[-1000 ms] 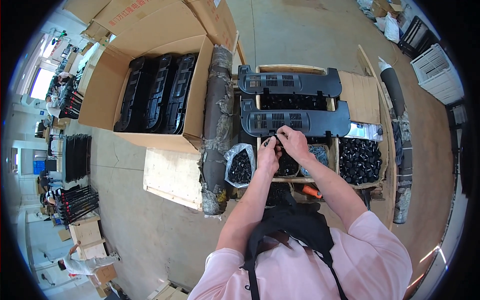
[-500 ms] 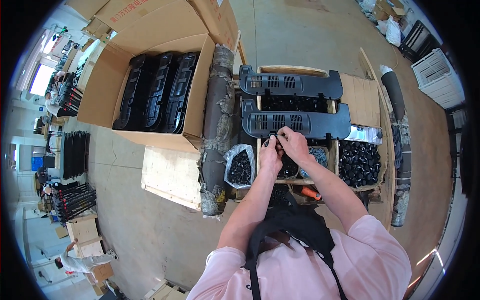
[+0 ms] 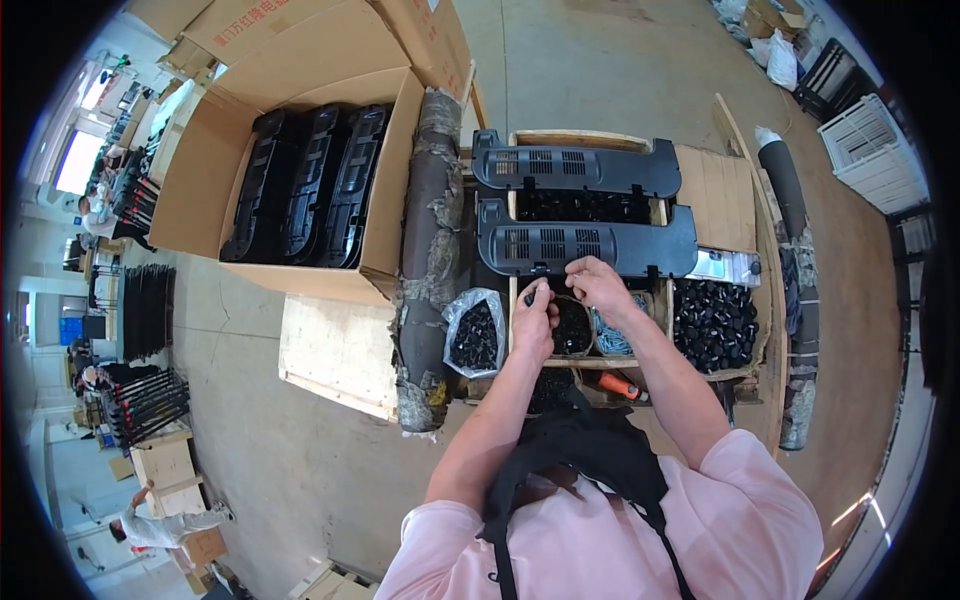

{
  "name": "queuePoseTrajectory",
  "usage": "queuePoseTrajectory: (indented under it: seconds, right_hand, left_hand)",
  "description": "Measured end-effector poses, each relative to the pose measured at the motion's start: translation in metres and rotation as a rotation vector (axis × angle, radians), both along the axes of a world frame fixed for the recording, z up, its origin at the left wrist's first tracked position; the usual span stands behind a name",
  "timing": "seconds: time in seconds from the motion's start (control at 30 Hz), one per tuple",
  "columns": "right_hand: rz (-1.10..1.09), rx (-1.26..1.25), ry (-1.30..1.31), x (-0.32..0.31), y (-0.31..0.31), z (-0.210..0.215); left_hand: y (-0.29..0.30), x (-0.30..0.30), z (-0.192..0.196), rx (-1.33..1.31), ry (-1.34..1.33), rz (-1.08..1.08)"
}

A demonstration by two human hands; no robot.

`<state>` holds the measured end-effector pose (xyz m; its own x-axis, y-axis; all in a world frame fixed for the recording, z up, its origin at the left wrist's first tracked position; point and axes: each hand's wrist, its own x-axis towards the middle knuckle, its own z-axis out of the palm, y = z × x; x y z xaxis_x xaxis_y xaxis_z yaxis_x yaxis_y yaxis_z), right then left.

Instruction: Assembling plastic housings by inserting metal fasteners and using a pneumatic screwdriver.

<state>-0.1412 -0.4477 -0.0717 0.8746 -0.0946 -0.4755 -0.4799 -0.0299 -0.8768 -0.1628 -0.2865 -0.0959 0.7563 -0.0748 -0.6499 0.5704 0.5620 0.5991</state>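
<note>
Two black plastic covers with vent slots lie across a wooden box in front of me: the near cover [image 3: 640,245] and the far cover [image 3: 620,170]. Just below a small black clip on the near cover's front edge, my left hand [image 3: 533,322] is closed, with a small black part [image 3: 530,298] showing at its fingers. A short way to its right, my right hand [image 3: 604,292] is pinched at the same edge; whatever its fingertips hold is too small to name. Beneath the hands are compartments of small black parts [image 3: 571,330] and silvery screws [image 3: 615,340].
On the left stands an open carton [image 3: 190,190] with more black covers, beside a worn padded roller [image 3: 428,230]. A plastic bag [image 3: 475,335] of black pieces, black caps [image 3: 715,325] and an orange-handled tool [image 3: 620,385] lie around the box. A person [image 3: 165,525] is at far left.
My hands have drawn apart. The left has come down and slightly left from the cover's edge, while the right has shifted a little to the right.
</note>
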Motion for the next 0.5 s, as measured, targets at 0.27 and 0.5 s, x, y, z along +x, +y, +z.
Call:
queuePoseTrajectory:
  seconds: [0.27,0.5]
  right_hand:
    - [0.120,0.321,0.099,-0.029,-0.037,0.022]
    - [0.174,0.230,-0.042,-0.050,-0.059,0.017]
  left_hand:
    - [0.007,-0.023,0.017,0.208,-0.219,-0.354]
    - [-0.007,-0.022,0.025,0.431,-0.386,-0.613]
